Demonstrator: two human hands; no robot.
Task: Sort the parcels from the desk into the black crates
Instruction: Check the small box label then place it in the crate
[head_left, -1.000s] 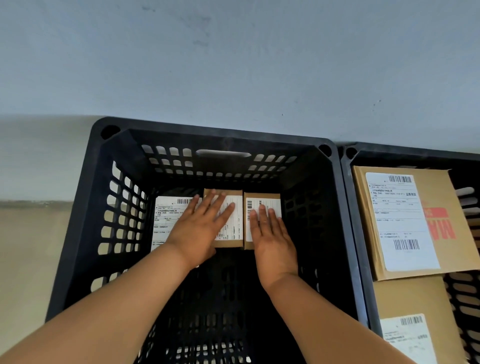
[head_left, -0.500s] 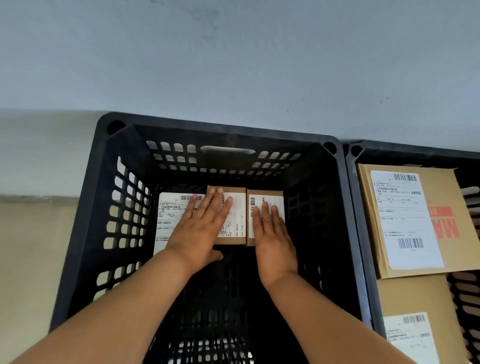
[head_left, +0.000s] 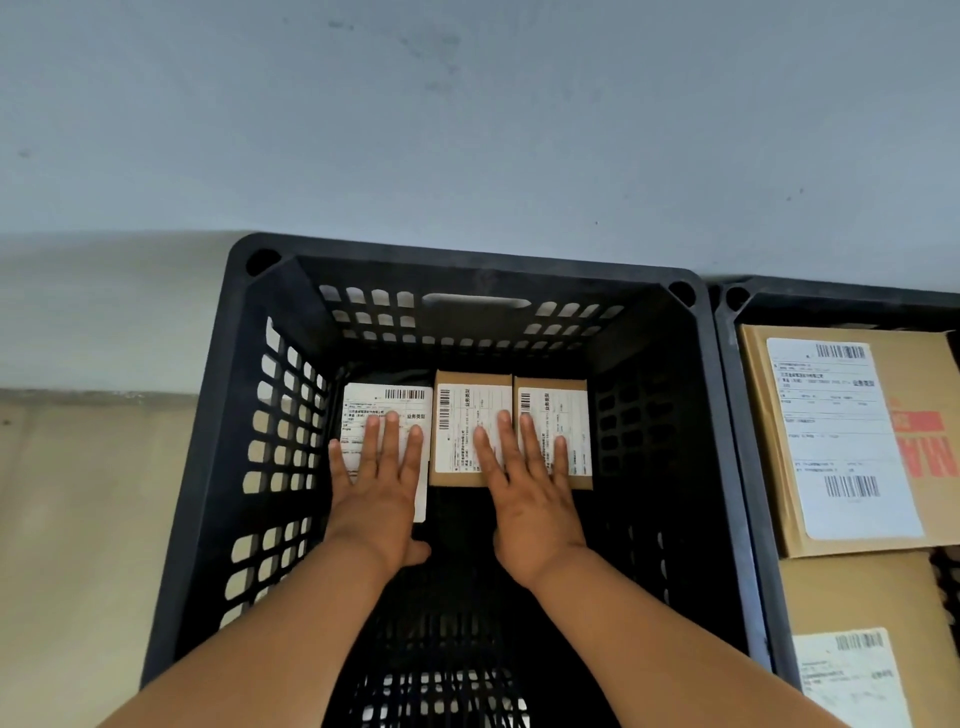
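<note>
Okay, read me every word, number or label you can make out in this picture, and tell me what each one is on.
White shipping labels with barcodes on the three small parcels in the left black plastic crate: print too small to read.
Label on the large brown cardboard box in the right black crate: blurred, unreadable.
Red print on that box: cut off, unreadable.
Label on the lower cardboard box: unreadable.

Parcel-sorting room: black crates (head_left: 727, 467) holding labelled parcels (head_left: 841, 441).

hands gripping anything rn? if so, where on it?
Nothing is gripped. The left hand lies flat, fingers straight, on the label face of the white-labelled parcel. The right hand lies flat across the two small brown boxes, spanning their seam.
</note>
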